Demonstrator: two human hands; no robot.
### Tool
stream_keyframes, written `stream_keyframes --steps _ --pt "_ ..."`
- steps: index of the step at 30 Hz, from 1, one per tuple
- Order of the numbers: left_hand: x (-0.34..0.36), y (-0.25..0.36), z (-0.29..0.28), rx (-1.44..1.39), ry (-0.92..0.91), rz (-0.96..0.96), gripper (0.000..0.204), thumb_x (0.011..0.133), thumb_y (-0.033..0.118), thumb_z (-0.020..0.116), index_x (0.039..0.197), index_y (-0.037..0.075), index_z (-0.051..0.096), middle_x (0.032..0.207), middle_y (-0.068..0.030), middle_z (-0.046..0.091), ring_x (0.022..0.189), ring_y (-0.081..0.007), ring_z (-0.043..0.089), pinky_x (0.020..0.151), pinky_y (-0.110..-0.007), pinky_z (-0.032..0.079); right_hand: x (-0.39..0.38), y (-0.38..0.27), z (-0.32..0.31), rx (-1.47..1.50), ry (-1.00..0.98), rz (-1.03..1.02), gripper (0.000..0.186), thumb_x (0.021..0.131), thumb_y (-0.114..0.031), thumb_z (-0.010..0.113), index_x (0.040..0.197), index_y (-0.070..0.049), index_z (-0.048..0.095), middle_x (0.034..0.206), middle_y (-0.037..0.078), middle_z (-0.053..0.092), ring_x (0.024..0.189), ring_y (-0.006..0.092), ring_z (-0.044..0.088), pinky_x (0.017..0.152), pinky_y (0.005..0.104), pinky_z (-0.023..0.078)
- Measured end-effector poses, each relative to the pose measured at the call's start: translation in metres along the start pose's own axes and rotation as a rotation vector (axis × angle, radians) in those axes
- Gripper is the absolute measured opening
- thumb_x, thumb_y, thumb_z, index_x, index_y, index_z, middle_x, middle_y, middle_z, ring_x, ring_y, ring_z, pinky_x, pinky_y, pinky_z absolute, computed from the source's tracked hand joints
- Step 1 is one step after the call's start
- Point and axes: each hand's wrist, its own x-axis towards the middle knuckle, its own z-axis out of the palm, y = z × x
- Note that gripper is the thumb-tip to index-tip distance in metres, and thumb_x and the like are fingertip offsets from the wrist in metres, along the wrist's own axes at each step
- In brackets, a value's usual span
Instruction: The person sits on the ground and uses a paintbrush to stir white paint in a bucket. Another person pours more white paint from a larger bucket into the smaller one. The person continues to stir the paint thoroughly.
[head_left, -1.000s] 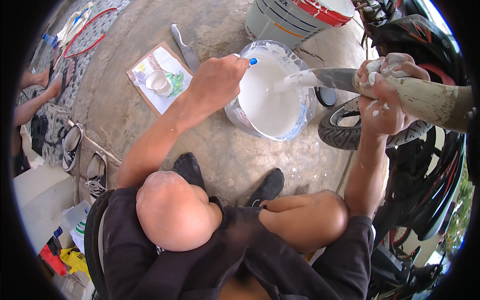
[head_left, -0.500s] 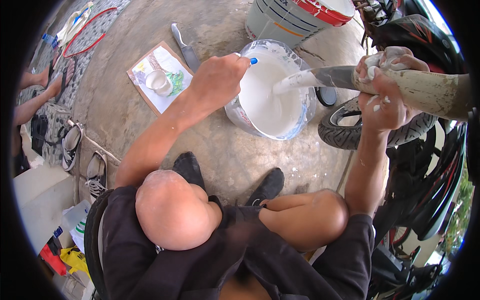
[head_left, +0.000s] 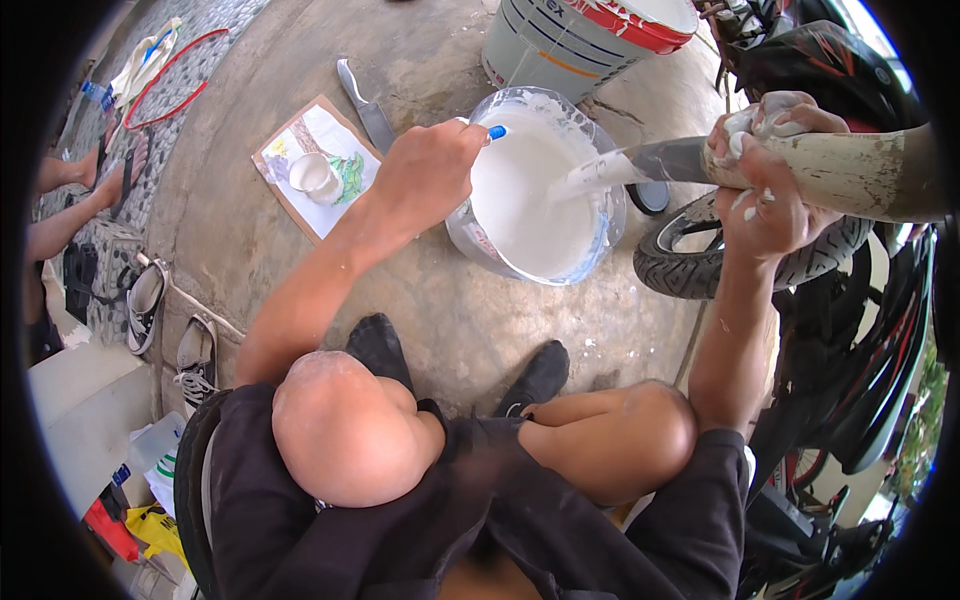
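Observation:
White paint (head_left: 530, 205) fills much of a clear plastic bucket (head_left: 478, 243) on the floor in front of me. My left hand (head_left: 430, 170) is closed at the bucket's left rim, around a small piece with a blue end (head_left: 497, 132); the rest of that piece is hidden in the fist. My right hand (head_left: 765, 215) wraps around a thick, paint-crusted pole (head_left: 840, 172) slanting in from the right. White paint smears its fingers. The pole's grey and whitish lower part reaches over the bucket's right rim, its tip dipping into the paint.
A large white tub (head_left: 540, 55) with a red rim stands behind the bucket. Left of it lie a knife (head_left: 368, 110) and a painted picture (head_left: 325, 205) bearing a small white cup (head_left: 313, 175). A motorbike wheel (head_left: 680, 245) stands close on the right; shoes (head_left: 147, 305) are at left.
The view has shifted slightly, so floor things sit a little lower and further left. The pole's tip has moved slightly right within the paint. Both hands keep their grips.

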Motion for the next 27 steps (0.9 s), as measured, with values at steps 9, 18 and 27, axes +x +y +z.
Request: stream_keyframes --steps 9,18,27 --pt "-0.001 0.003 -0.002 -0.034 0.042 -0.044 0.020 0.076 -0.001 0.053 0.093 -0.003 0.063 0.081 -0.0190 0.063 0.073 -0.0323 0.064 0.066 -0.039 0.052 -0.007 -0.004 0.012 0.275 0.059 0.076 0.012 0.062 0.003 0.057 0.073 0.000 0.054 0.085 0.014 0.044 0.065 0.0214 0.049 0.045 0.0303 0.047" --pt "0.001 0.008 -0.002 -0.052 -0.021 -0.097 0.017 0.080 0.003 0.056 0.095 0.000 0.062 0.084 -0.0172 0.064 0.078 -0.0339 0.062 0.069 -0.041 0.050 -0.009 0.008 0.009 -0.097 -0.077 -0.340 0.009 0.069 0.007 0.060 0.070 -0.001 0.056 0.086 0.013 0.045 0.071 0.0238 0.054 0.047 0.0278 0.047" --pt "0.001 0.005 -0.001 -0.061 0.011 -0.076 0.017 0.079 0.002 0.056 0.094 -0.001 0.063 0.086 -0.0173 0.064 0.079 -0.0334 0.063 0.070 -0.040 0.050 -0.004 -0.003 0.000 0.413 -0.079 0.137 0.026 0.061 0.006 0.048 0.085 -0.001 0.046 0.088 0.013 0.043 0.071 0.0216 0.050 0.047 0.0309 0.050"
